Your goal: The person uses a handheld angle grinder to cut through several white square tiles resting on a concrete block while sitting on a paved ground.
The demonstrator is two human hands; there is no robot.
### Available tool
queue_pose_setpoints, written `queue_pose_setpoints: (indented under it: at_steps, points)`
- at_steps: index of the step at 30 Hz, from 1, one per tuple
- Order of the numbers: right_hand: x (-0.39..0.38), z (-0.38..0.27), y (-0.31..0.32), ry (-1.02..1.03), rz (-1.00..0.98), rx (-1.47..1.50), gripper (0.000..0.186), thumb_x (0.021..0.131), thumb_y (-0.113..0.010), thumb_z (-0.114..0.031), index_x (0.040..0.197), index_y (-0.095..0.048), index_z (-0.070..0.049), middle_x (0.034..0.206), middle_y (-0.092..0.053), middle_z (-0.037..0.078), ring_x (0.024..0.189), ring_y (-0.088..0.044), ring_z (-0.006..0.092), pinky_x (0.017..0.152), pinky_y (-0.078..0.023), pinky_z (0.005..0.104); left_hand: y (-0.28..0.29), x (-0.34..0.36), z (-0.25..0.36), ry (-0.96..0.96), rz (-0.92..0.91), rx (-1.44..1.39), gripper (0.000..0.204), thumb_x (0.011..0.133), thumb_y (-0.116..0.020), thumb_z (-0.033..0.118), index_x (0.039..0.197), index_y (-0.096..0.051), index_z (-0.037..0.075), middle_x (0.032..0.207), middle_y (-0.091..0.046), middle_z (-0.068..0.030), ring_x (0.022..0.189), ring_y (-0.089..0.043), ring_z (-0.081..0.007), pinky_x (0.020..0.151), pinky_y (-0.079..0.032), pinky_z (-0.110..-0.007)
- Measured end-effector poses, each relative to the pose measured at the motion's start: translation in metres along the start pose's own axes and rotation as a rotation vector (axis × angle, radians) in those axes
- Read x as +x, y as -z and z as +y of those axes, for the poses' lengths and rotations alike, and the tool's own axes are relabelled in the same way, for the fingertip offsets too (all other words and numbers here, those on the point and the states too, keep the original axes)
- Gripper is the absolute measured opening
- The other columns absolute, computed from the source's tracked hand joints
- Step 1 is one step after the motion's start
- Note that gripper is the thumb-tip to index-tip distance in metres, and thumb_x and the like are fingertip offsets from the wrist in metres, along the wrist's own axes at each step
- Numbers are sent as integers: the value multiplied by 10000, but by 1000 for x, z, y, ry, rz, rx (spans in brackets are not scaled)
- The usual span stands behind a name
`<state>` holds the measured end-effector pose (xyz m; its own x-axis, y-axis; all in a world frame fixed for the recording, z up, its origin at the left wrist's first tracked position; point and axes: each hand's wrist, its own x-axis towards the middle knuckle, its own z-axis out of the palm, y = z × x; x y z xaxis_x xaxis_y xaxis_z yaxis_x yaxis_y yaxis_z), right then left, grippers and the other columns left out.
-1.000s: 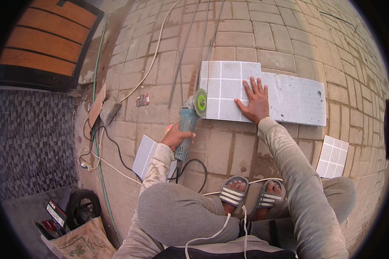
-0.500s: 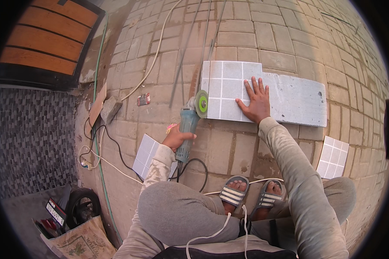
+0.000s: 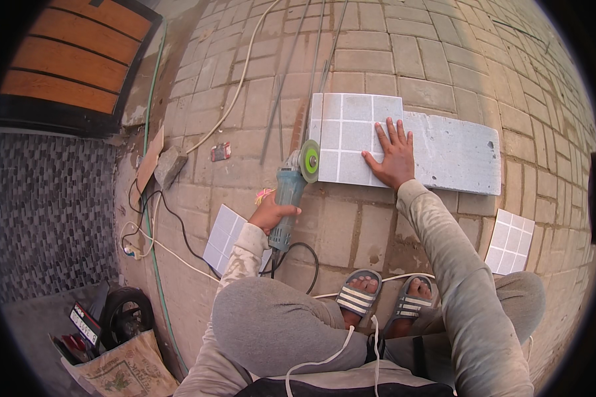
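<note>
My left hand (image 3: 269,213) grips the body of a teal angle grinder (image 3: 289,193). The grinder's green-centred disc (image 3: 310,161) stands on edge at the left side of a light grey tile (image 3: 354,162) with white grid lines. Spread flat, my right hand (image 3: 395,156) presses on the tile's right part, fingers pointing away from me. Under the tile lies a long pale block (image 3: 453,152), which sticks out to the right. Whether the disc is spinning or touching the tile is hard to tell.
Smaller grid-patterned tile pieces lie by my left forearm (image 3: 222,233) and at the right (image 3: 510,241). Metal rods (image 3: 287,79) extend away beyond the grinder. Cables, a green hose (image 3: 150,92), a stone (image 3: 171,167) and a small red packet (image 3: 220,151) lie leftward.
The tile has shifted very slightly to the right, and the grinder's disc sits a touch nearer to me. Both hands keep nearly the same places.
</note>
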<state>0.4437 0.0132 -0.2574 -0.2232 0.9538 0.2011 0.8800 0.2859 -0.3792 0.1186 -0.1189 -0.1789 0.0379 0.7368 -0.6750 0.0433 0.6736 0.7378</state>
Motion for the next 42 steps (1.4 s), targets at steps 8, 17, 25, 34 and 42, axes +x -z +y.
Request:
queue_pose_setpoints:
  at_steps: [8,17,25,34,42]
  points:
    - [0,-1,-2,7,15,5,810,887,-669,-553,1561,-468,-152,1667,-323,174,1562,-222,401,1249,-158,602,3,-1,-6,0,5,10,513,751,-807,75,1201,-567,16,935,-639,-88,730,-685,-225,648,-587,-384]
    - [0,-1,-1,5,13,4,813,885,-670,-554,1560,-466,-150,1661,-331,176,1557,-232,402,1249,-154,603,1,-3,-6,8,14,1,612,753,-811,79,1288,-520,16,996,-627,-100,774,-683,-230,661,-593,-390]
    - [0,-1,-1,11,19,2,809,886,-666,-557,1558,-469,-151,1659,-333,180,1558,-229,402,1246,-161,607,1,-5,-8,-5,7,-5,642,761,-808,67,1322,-501,24,1028,-619,-102,816,-680,-230,690,-596,-385]
    - [1,-2,0,-2,-14,-14,813,894,-654,-572,1564,-462,-152,1669,-316,174,1567,-211,393,1256,-149,592,3,-5,-13,-1,31,-7,672,756,-813,60,1342,-486,21,1031,-631,-110,824,-682,-237,680,-594,-388]
    - [0,0,0,-5,-17,-16,812,897,-653,-570,1565,-461,-151,1672,-311,173,1567,-212,393,1257,-148,592,-1,-8,-14,31,22,-19,663,751,-815,62,1336,-506,27,1023,-641,-107,817,-682,-238,677,-588,-389]
